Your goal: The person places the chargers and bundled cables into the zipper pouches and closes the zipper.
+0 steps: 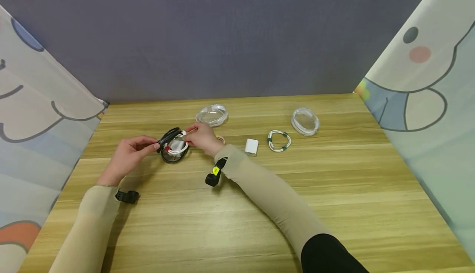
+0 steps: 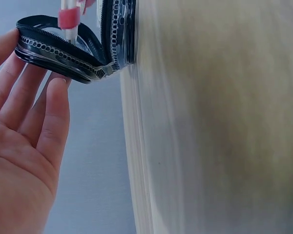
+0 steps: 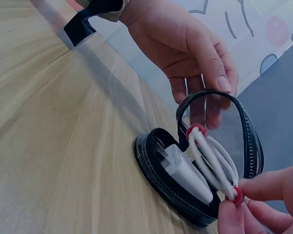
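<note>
My left hand (image 1: 128,157) holds up the raised lid of a small round zippered case (image 3: 149,173), thumb on one side and fingers on the other. The case has black edging and clear walls, and its lower half rests on the table. Inside lies a white charger plug (image 3: 188,178), prongs showing. Between the fingers of my right hand (image 1: 205,139) a coiled white cable (image 3: 210,161) is pinched at one of its red ties. In the right wrist view the coil hangs tilted over the charger, within the opened case. The left wrist view shows the black zipper (image 2: 58,51) along the lid.
Behind my right hand lies a clear-white coil (image 1: 211,115). Further right are a white adapter block (image 1: 251,147), a white cable with green ties (image 1: 279,141) and another clear-white coil (image 1: 305,121). A yellowish cable (image 1: 221,139) is partly hidden by my right wrist. A grey panel (image 1: 230,38) borders the table's back.
</note>
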### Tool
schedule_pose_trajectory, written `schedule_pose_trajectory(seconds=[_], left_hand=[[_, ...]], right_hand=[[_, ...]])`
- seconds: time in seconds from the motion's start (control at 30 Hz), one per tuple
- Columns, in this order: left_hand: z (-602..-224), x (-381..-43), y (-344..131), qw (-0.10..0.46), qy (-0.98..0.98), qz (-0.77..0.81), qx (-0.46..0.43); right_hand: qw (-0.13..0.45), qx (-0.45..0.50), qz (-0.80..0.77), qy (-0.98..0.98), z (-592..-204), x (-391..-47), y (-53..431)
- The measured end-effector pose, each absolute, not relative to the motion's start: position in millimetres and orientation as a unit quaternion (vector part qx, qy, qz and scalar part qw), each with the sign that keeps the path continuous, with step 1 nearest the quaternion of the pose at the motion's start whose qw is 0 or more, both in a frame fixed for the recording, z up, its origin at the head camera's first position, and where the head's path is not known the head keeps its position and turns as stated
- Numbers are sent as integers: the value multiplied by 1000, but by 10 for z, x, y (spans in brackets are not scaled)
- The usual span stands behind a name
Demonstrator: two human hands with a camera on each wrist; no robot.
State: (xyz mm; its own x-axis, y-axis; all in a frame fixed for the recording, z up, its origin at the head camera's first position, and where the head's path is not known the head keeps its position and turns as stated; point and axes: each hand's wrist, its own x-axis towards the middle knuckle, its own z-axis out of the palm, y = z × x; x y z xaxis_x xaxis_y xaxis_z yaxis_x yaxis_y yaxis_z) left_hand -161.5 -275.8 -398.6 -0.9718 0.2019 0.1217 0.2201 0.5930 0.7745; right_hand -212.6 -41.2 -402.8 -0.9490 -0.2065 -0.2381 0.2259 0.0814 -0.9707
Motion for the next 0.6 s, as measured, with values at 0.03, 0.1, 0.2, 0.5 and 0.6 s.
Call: schedule_pose_trajectory(seconds=[0.03, 0.1, 0.2, 0.5, 0.6], left_hand=[[-3987, -1615, -2759, 11, -893, -435, -118], [-3988, -1618, -2763, 13, -893, -435, -117], [-3986, -1617, -2768, 17, -893, -434, -117], [-3969, -1596, -2770, 13, -895, -432, -113], [-3976, -1601, -2764, 16, -894, -432, -116]], right_hand=[[156, 9, -678, 718, -4027, -2126, -428], [150, 12, -676, 721, -4027, -2125, -445], [151, 8, -675, 722, -4022, -2116, -445], [154, 1, -658, 737, -4025, -2067, -419], [149, 6, -671, 726, -4032, -2058, -441]])
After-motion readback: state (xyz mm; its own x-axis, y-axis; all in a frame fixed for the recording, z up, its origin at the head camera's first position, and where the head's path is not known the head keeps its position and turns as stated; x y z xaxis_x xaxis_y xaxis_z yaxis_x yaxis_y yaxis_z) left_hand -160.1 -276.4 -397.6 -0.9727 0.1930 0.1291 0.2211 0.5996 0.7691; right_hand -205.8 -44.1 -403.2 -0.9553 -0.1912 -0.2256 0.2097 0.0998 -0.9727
